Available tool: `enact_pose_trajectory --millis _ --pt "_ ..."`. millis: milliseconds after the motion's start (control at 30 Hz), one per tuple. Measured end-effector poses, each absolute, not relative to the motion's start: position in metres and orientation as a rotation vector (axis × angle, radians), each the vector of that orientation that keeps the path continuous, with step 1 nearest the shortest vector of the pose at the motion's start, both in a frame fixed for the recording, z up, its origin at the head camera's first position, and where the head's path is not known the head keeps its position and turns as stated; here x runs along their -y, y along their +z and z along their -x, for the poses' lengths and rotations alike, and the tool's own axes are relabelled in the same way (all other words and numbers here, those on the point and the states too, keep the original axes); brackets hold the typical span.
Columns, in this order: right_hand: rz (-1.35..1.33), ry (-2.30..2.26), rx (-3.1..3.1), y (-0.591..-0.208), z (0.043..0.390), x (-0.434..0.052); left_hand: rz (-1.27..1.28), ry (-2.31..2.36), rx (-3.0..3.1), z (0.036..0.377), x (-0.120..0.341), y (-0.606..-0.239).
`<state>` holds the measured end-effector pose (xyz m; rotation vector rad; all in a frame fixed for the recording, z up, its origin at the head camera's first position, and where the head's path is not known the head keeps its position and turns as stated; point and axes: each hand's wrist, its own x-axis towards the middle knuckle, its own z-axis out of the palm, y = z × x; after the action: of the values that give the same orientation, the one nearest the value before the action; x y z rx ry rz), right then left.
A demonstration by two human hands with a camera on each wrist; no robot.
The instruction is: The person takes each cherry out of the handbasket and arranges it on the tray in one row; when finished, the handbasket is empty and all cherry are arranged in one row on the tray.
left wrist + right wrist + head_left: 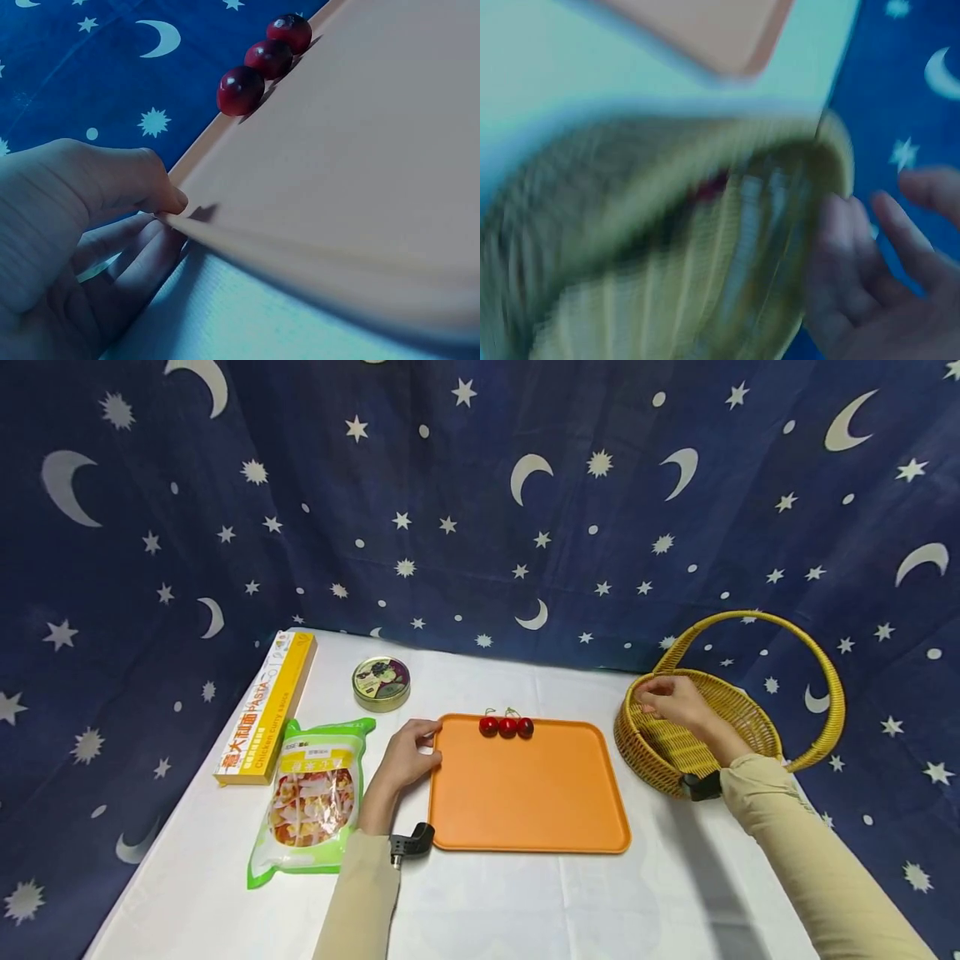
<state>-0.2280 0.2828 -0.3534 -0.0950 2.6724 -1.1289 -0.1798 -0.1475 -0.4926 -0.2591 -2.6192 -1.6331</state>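
My left hand (408,756) pinches the left rim of an orange tray (528,793) near its far corner. In the left wrist view the thumb lies over the rim with the fingers beneath. Three dark red cherries (507,727) with stems sit in a row along the tray's far edge. My right hand (675,700) is over the yellow wicker basket (637,758), its fingers loosely bent and holding nothing. In the blurred right wrist view, a small dark red thing (709,186) shows inside the basket near its wall.
A yellow pasta box (273,710) lies at the left, with a green-and-white food bag (311,802) beside it. A round tin (381,683) stands behind the tray's left side. The basket's tall handle (828,693) arches up on the right. A starry blue cloth hangs behind the white table.
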Motion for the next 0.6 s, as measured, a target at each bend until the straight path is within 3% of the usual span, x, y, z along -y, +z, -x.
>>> enact_pose_trajectory --millis 267,600 --pt "0.196 -0.821 -2.391 -0.354 0.247 -0.322 0.282 -1.597 2.619 0.181 0.149 -0.494" --pt "0.080 -0.777 -2.185 -0.373 0.272 -0.319 0.250 -1.649 2.607 0.181 0.150 -0.496"
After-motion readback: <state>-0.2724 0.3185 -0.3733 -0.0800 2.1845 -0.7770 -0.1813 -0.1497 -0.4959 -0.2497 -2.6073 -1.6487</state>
